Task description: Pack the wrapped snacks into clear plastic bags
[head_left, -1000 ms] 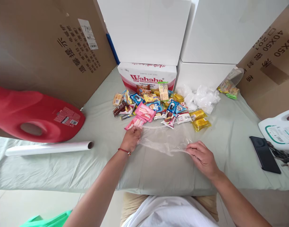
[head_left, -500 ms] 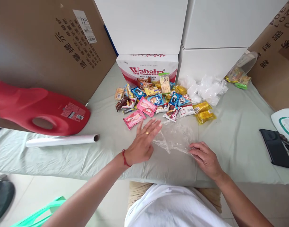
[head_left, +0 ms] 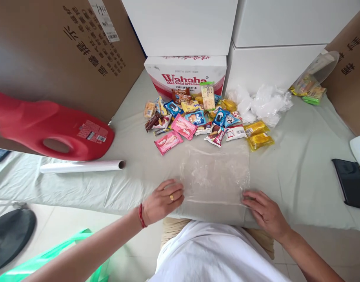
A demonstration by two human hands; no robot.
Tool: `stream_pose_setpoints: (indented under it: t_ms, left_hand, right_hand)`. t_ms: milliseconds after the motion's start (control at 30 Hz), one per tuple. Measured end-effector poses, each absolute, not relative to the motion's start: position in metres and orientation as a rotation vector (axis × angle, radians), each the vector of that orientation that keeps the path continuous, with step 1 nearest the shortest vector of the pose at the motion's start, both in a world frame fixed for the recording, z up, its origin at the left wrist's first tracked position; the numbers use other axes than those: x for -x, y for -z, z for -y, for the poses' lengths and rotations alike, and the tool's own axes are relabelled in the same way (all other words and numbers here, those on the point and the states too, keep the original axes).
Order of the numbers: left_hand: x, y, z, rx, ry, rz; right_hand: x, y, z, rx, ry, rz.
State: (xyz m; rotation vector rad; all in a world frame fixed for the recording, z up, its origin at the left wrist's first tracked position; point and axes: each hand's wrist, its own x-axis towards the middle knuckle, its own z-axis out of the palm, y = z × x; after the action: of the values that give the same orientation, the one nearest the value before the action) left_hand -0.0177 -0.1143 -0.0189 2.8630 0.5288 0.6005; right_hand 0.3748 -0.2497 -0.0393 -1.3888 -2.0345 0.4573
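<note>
A clear plastic bag (head_left: pixel 215 176) lies spread nearly flat on the cloth in front of me, its surface slightly wrinkled. My left hand (head_left: pixel 164 199), with a ring and a red cord bracelet, has its bent fingers closed at the bag's left edge. At the lower right corner, my right hand (head_left: pixel 265 211) pinches the film between thumb and fingers. Just beyond the bag sits a pile of small wrapped snacks, among them a pink wafer packet (head_left: pixel 168 142), a second pink packet (head_left: pixel 184 127) and a yellow packet (head_left: pixel 260 141).
Behind the snacks stand a Wahaba-lettered white and red carton (head_left: pixel 186 76) and crumpled white plastic bags (head_left: pixel 268 103). To the left lie a red jug (head_left: pixel 50 131) and a white roll (head_left: pixel 82 166). On the right are a black phone (head_left: pixel 353 184) and a snack-filled bag (head_left: pixel 311 86).
My left hand has moved down and left from beside the snacks to the bag's left edge. The bag, crumpled before, is now spread out flatter. My right hand stays at its right corner.
</note>
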Motion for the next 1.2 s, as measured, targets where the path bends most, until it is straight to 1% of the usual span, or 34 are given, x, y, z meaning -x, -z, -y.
stream_pose_setpoints:
  t_ms: [67, 167, 267, 333, 400, 467, 600, 700, 833, 967, 1100, 1200]
  left_hand:
    - [0.022, 0.021, 0.132, -2.905, -0.598, -0.562]
    - [0.021, 0.021, 0.154, -2.839, -0.598, -0.694]
    - [0.013, 0.021, 0.169, -2.699, -0.64, -0.88]
    - [0.005, 0.024, 0.174, -2.635, -0.683, -1.057]
    - [-0.004, 0.03, 0.177, -2.592, -0.706, -1.271]
    - [-0.011, 0.037, 0.179, -2.536, -0.693, -1.471]
    - [-0.016, 0.049, 0.186, -2.44, -0.724, -1.652]
    - [-0.016, 0.053, 0.192, -2.399, -0.801, -1.689]
    - [-0.013, 0.051, 0.199, -2.296, -0.913, -1.688]
    - [-0.003, 0.038, 0.211, -2.237, -0.963, -1.697]
    - [-0.003, 0.011, 0.214, -2.177, -1.094, -1.844]
    - [-0.021, -0.006, 0.192, -2.097, -1.143, -1.65]
  right_hand:
    - [-0.386, 0.028, 0.257, 1.347, -0.613, 2.12]
    - [-0.404, -0.008, 0.246, 1.29, -0.859, 2.115]
    - [-0.393, -0.044, 0.208, 1.228, -0.893, 2.109]
    - [-0.365, -0.049, 0.177, 1.062, -0.849, 2.246]
    - [-0.329, -0.034, 0.15, 0.863, -0.789, 2.394]
    - [-0.299, -0.007, 0.127, 0.821, -0.695, 2.492]
    - [-0.283, 0.04, 0.087, 1.057, -0.48, 2.496]
    - [-0.298, 0.052, 0.054, 1.243, -0.393, 2.444]
    - [-0.314, 0.049, 0.021, 1.219, -0.426, 2.468]
    - [-0.3, 0.028, 0.035, 1.226, -0.45, 2.333]
    - [-0.253, 0.01, 0.091, 1.188, -0.498, 2.354]
    - [-0.212, 0.021, 0.129, 1.053, -0.576, 2.487]
